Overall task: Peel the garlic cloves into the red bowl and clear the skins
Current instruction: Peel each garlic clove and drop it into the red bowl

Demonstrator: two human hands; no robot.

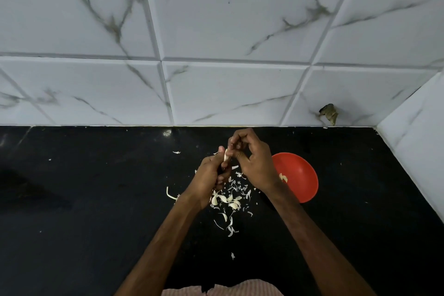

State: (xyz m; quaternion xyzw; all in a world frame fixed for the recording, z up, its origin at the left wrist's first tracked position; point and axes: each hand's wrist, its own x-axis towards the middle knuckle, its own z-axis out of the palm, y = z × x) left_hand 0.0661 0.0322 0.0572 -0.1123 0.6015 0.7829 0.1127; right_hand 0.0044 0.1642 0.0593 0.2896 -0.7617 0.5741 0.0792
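Above the black tabletop (96, 199), the left hand (209, 176) grips a garlic clove (225, 155) in curled fingers. Loose cloves and skins (228, 200) lie below. The right hand (255, 163) pinches the clove's top. The red bowl (302, 175) beside it holds one peeled clove (284, 178).

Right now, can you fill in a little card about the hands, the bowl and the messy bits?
left hand: grips a garlic clove
right hand: pinches the top of that clove
red bowl: on the black counter, right of the hands, garlic piece inside
skins: scattered on the counter under the hands, among loose cloves
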